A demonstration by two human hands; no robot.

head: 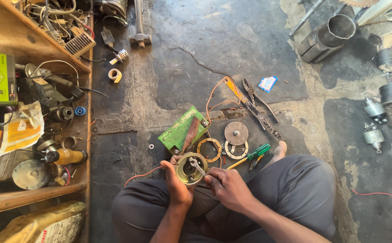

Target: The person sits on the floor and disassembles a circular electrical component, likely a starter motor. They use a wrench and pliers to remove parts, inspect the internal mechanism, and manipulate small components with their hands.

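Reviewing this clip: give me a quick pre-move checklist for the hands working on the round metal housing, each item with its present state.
1. Left hand grips the round housing: ok.
2. Right hand holds the small wrench inside the housing: ok.
3. Wrench seated on a fastener: cannot tell.
4. Housing steadied above the lap: ok.
5. Green-handled screwdriver lies within reach on the floor: ok.
6. Floor around the flat ring free of loose parts: not ok.
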